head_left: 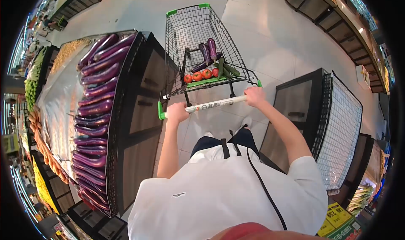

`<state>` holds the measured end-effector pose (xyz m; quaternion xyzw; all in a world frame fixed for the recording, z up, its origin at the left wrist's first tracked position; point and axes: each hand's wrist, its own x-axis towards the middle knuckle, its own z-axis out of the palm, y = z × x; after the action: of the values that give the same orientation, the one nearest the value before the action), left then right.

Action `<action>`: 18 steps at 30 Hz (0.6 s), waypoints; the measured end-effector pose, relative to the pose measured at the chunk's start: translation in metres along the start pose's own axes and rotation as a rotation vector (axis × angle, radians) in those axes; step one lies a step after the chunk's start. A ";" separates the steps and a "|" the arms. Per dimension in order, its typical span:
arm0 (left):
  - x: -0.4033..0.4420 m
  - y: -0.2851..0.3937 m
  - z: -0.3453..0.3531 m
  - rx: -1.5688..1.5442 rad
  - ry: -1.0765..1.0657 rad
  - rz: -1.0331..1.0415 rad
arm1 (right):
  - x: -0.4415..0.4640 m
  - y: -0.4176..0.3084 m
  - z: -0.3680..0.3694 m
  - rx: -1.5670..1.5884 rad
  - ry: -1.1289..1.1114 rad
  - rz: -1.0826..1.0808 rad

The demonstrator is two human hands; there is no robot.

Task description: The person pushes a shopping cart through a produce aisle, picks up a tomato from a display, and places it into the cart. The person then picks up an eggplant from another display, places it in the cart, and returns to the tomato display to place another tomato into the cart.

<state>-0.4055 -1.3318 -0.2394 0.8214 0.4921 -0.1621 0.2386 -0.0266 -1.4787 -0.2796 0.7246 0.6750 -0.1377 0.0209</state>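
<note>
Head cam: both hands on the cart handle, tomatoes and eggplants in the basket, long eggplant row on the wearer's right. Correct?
One error: the long eggplant row is on the wearer's left, as the head view shows. The rest stands: left hand and right hand on the cart handle, tomatoes and eggplants in the basket.

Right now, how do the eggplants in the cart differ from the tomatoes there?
Shape: the eggplants are long; the tomatoes are round.
Colour: the eggplants are dark purple, the tomatoes red.
Place: the tomatoes sit in a row nearer the handle; the eggplants lie farther forward, at differing angles.
Shared: both are in the cart, with neither hand touching them.
</note>
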 end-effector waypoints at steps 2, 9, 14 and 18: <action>0.020 0.012 -0.009 0.011 0.003 -0.036 | 0.027 0.018 -0.010 -0.033 -0.085 -0.027; 0.127 0.064 -0.039 0.003 0.123 -0.159 | 0.160 0.110 -0.055 -0.097 -0.273 -0.051; 0.202 0.109 -0.078 -0.039 0.105 -0.297 | 0.270 0.180 -0.067 -0.143 -0.307 -0.194; 0.251 0.118 -0.091 -0.070 0.061 -0.352 | 0.337 0.207 -0.107 -0.097 -0.382 -0.267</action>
<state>-0.1820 -1.1452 -0.2617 0.7184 0.6405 -0.1591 0.2200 0.2125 -1.1464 -0.2860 0.5878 0.7544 -0.2414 0.1644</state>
